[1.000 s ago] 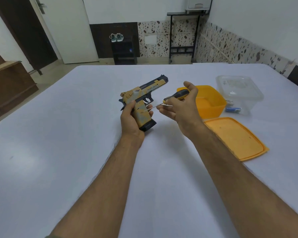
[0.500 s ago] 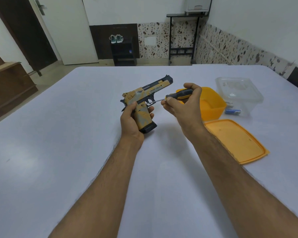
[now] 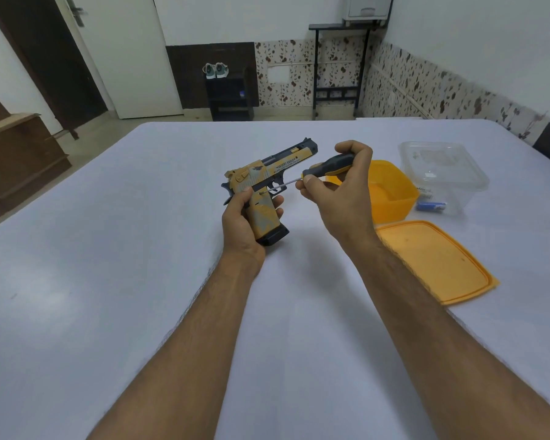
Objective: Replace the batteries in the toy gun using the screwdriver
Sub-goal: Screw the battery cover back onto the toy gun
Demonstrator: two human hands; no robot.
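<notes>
The toy gun (image 3: 269, 179) looks matt plastic. The screwdriver (image 3: 318, 170) has a shiny metal shaft. The table (image 3: 108, 249) is covered with smooth cloth.

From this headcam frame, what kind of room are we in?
Probably a room in a home, not a workshop. A pair of shoes sits on a small dark stand by a white door, patterned wall tiles run along the wall, and the work surface is a big white table.

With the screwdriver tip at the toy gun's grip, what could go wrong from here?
1. The thin shaft of the black-and-yellow screwdriver meets the yellow toy pistol at a slant, so it may slip toward the left hand.
2. The pistol is held above the white table; a freed screw could drop and roll.
</notes>
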